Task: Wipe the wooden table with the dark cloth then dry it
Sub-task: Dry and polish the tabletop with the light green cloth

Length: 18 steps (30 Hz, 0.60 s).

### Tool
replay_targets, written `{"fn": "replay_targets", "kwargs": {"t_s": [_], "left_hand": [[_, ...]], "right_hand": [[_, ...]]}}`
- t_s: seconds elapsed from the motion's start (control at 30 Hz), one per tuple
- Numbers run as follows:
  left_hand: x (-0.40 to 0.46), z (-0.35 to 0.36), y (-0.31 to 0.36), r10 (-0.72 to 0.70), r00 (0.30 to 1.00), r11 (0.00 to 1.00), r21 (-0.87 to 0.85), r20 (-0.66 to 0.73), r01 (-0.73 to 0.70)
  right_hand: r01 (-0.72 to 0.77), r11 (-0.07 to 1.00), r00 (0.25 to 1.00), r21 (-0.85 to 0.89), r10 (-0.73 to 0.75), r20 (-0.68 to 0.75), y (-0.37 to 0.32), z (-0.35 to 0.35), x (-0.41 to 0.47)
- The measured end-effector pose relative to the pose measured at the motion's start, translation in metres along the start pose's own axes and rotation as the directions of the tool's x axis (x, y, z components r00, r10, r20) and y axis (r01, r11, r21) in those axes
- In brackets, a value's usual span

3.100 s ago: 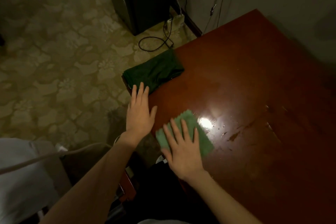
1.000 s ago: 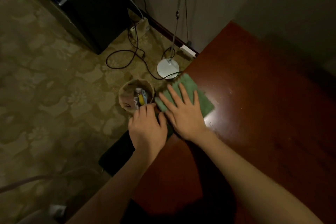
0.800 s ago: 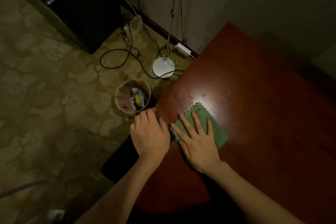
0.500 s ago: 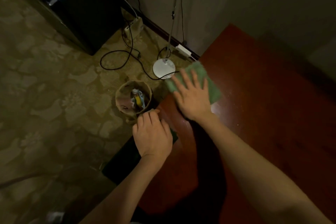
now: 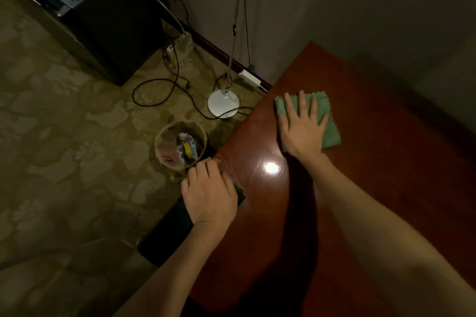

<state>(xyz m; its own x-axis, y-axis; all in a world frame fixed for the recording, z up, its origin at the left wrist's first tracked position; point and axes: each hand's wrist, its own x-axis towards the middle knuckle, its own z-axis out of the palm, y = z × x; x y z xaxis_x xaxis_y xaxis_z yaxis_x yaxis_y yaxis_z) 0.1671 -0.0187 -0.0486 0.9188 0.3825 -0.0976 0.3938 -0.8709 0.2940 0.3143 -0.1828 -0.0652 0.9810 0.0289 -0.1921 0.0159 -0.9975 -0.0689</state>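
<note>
Near the far left corner of the glossy reddish wooden desk (image 5: 386, 188), a light green cloth (image 5: 327, 121) with a nubbly weave and zigzag edge is pressed flat under the right hand (image 5: 302, 131), whose fingers (image 5: 302, 105) are spread wide and straight. At the desk's left edge, nearer, a dark cloth (image 5: 240, 194) is mostly covered by the left hand (image 5: 210, 193), the curled fingers resting on it, though a grip cannot be told. On the patterned carpet (image 5: 64, 149) to the left, a round woven basket (image 5: 164, 139), a white disc-shaped lamp base (image 5: 223, 103) and looping black cables (image 5: 154, 90) are seen.
</note>
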Motion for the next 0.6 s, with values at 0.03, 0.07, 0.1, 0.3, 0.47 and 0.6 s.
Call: {"fn": "replay_targets", "kwargs": {"t_s": [0.03, 0.07, 0.1, 0.3, 0.47, 0.6], "left_hand": [[0.0, 0.0, 0.0, 0.003, 1.0, 1.0, 0.002, 0.006, -0.003], [0.0, -0.001, 0.0, 0.006, 1.0, 1.0, 0.002, 0.013, -0.006], [0.001, -0.003, 0.0, 0.001, 1.0, 1.0, -0.003, 0.03, -0.001], [0.014, -0.01, 0.034, 0.091, 0.983, 0.996, -0.011, 0.16, -0.09], [0.028, 0.005, 0.058, 0.182, 0.957, 0.979, 0.052, 0.227, -0.198], [0.045, 0.009, 0.067, 0.119, 0.974, 0.993, -0.038, 0.192, -0.114]], "right_hand": [[-0.03, 0.999, 1.0, 0.027, 0.03, 0.002, 0.0, -0.001, 0.004], [-0.031, 0.999, 0.999, 0.044, 0.031, -0.007, -0.002, 0.001, -0.004], [-0.021, 0.999, 1.0, 0.042, 0.022, -0.018, -0.004, 0.006, -0.023], [-0.022, 0.999, 1.0, 0.024, 0.023, -0.021, -0.012, 0.039, -0.176], [-0.145, 0.987, 0.989, 0.07, 0.146, -0.012, 0.029, 0.01, -0.067], [-0.2, 0.976, 0.98, 0.087, 0.2, 0.013, 0.048, 0.005, -0.04]]}}
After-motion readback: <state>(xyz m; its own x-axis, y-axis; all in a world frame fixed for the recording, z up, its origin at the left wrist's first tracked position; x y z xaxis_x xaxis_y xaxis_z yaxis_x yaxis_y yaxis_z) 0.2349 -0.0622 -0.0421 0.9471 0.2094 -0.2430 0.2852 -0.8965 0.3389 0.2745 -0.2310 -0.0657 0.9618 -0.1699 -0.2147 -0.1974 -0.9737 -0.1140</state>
